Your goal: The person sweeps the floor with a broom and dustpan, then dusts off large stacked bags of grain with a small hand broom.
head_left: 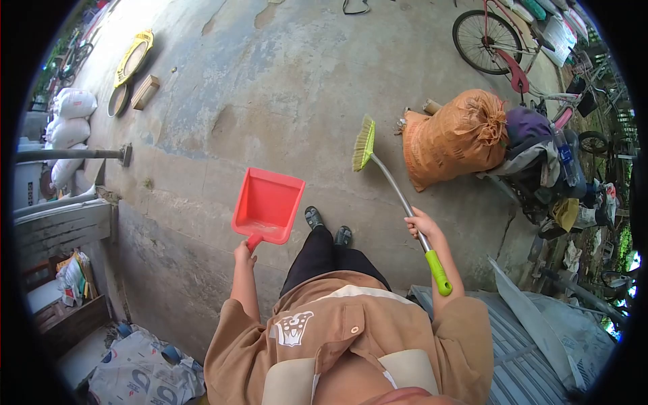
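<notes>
My left hand [244, 254] is closed round the short handle of a red dustpan [269, 202], whose open tray faces up in front of me. To the right, my right hand [422, 225] grips the grey metal shaft of a broom [395, 189], above its lime-green handle end. The broom's yellow-green bristle head [364, 144] is up and to the left of that hand, near the orange sack. Dustpan and broom are apart. Whether either one touches the floor cannot be told.
A full orange sack [459, 138] stands right of the broom, with bags and bottles beside it. A red bicycle [487, 42] is at the upper right. White sacks [69, 128] are stacked at the left. A wood block [145, 92] lies on the concrete floor [270, 108].
</notes>
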Demonstrator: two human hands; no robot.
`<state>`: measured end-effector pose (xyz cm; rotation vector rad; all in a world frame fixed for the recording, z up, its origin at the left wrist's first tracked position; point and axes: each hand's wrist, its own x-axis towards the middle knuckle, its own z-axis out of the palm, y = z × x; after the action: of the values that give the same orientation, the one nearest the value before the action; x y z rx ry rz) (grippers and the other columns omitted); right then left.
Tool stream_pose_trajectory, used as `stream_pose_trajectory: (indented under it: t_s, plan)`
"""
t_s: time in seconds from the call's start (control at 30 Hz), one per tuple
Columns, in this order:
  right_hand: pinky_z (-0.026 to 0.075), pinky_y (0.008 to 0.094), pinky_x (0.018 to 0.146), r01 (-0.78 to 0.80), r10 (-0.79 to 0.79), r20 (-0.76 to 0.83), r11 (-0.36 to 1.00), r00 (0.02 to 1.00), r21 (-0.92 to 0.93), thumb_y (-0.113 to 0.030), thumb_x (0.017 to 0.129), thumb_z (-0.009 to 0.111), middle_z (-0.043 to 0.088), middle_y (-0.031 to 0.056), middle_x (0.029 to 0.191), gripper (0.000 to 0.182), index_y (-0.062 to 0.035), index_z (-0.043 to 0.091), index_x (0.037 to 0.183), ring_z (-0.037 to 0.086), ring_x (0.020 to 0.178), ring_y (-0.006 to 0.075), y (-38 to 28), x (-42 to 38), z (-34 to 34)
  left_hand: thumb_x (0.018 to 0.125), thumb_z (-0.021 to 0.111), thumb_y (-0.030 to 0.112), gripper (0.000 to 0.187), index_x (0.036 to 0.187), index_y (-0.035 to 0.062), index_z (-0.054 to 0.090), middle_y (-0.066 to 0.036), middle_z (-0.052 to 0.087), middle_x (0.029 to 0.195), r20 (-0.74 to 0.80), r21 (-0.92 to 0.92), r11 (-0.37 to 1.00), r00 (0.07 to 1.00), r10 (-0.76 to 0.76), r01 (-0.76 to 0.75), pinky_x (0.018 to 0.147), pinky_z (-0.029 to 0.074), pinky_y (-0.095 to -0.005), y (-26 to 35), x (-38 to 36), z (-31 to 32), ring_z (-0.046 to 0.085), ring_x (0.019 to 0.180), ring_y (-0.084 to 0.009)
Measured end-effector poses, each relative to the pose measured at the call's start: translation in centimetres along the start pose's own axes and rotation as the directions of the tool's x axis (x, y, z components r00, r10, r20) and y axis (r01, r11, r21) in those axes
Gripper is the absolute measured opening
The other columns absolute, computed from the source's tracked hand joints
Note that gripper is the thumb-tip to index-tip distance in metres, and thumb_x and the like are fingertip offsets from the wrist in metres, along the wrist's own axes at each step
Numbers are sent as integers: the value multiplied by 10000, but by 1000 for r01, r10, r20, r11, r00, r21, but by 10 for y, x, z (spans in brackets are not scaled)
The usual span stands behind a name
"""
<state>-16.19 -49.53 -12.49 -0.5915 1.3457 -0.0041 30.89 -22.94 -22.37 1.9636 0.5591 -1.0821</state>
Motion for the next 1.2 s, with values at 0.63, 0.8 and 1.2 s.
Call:
stream_pose_trajectory:
  t_s: [0.63, 0.8, 1.2]
  plan:
    - [362, 241, 360, -252, 247, 123, 967, 961, 30, -60, 798, 467, 372, -20, 515, 99, -87, 380, 759, 369, 373, 71, -144, 154, 155, 789, 484, 215, 255, 983, 52, 515, -53, 577, 888, -210, -172, 982, 971, -114, 78, 642, 396, -394, 56, 89, -14, 551, 756, -191]
    - [352, 238, 350, -88, 107, 172, 989, 979, -116, -54, 802, 462, 394, -16, 560, 135, -109, 346, 844, 379, 387, 63, -206, 204, 172, 756, 515, 231, 248, 926, 50, 517, -73, 555, 893, -241, -299, 953, 963, -117, 41, 640, 395, -387, 48, 65, -24, 527, 768, -209]
    - [356, 282, 353, -59, 363, 245, 654, 899, -754, -1, 739, 460, 433, 50, 576, 587, -117, 249, 1275, 425, 399, 131, -257, 99, 85, 753, 504, 291, 262, 945, 113, 503, -54, 529, 886, -316, -715, 697, 867, -385, 49, 670, 396, -363, -83, -58, 41, 496, 771, -202]
